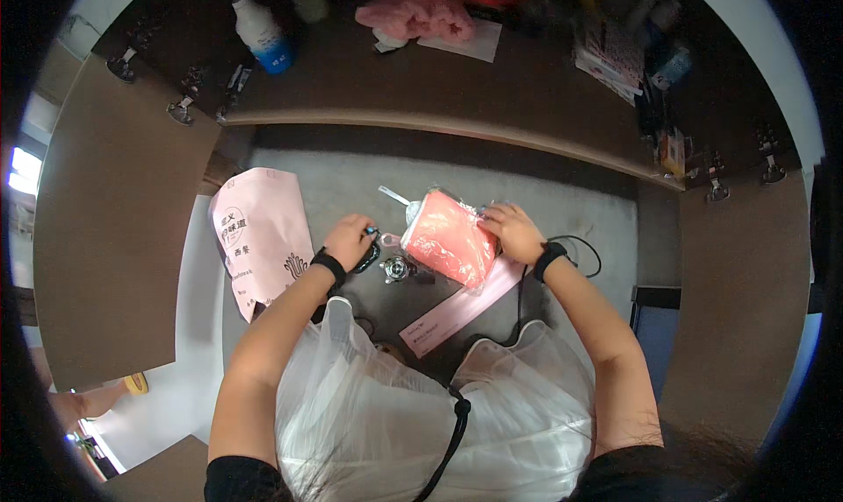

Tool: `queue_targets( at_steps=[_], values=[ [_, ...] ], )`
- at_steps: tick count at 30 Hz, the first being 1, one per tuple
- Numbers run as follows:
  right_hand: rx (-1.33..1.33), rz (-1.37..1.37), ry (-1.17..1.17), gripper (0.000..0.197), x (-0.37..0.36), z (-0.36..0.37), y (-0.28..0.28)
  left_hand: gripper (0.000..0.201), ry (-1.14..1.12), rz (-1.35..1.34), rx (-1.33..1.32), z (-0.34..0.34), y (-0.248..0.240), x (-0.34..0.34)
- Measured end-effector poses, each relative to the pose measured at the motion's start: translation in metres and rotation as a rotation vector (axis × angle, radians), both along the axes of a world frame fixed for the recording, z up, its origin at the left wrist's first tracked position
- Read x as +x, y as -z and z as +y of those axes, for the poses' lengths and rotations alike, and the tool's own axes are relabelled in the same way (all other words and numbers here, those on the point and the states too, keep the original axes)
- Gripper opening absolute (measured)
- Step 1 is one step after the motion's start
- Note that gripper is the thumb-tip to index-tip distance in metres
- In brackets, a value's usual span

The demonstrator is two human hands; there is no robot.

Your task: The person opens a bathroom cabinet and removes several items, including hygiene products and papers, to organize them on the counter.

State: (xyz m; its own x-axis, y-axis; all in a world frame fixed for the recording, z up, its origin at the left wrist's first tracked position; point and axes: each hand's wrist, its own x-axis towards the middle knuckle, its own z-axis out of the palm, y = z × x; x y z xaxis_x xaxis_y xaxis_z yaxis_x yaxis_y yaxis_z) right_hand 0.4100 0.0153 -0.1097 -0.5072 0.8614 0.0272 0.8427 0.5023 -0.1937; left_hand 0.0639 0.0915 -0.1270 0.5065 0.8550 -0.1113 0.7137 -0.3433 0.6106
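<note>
A coral zip pouch (pixel 450 238) in clear plastic wrap lies tilted on the grey surface. My right hand (pixel 516 231) has its fingers closed over the pouch's upper right edge; its thumb is hidden. My left hand (pixel 353 240) is curled, fingertips pressed together, at a small dark object (pixel 369 256) whose kind I cannot make out. Between my hands, left of the pouch, sits a shiny round metal piece (pixel 397 269). A white stick-like item (pixel 393 195) pokes out beyond the pouch's upper left corner. Partly under the pouch, a pink printed strip (pixel 439 322) slants toward me.
A pink paper bag (pixel 262 238) lies at the left. Black cable (pixel 590 247) loops beside my right wrist. The shelf (pixel 421 93) beyond holds a white and blue bottle (pixel 262 35), pink fluffy cloth (pixel 420 14) and books (pixel 610 58). Cabinet doors (pixel 123 221) stand open on both sides.
</note>
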Motion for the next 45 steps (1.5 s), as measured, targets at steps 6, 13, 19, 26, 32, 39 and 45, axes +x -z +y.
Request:
queue_targets(
  at_steps=[6,13,19,26,32,39,45],
  values=[
    [0.085,0.237,0.074,0.015,-0.02,0.04,-0.037,0.051,0.539,0.083,0.135,-0.026,-0.017,0.051],
    [0.227,0.497,0.115,0.015,-0.042,0.079,-0.083,0.08,0.765,0.555,0.24,-0.049,0.013,0.087],
    [0.211,0.36,0.103,0.018,-0.046,0.081,-0.078,0.075,0.741,0.179,-0.187,-0.028,0.003,0.129],
    [0.599,0.599,-0.212,0.031,-0.061,0.028,-0.228,0.022,0.189,-0.439,0.009,0.032,-0.057,0.087],
    [1.415,0.846,-0.361,0.012,-0.069,-0.062,-0.282,0.021,-0.023,-0.285,0.362,0.106,-0.132,0.094],
    [1.703,0.77,-0.188,0.019,-0.049,-0.083,-0.299,0.041,0.02,0.092,0.49,0.183,-0.15,0.105],
    [0.891,1.076,0.058,0.014,-0.058,-0.088,-0.304,0.062,-0.089,0.211,0.433,0.211,-0.143,0.147]
  ],
)
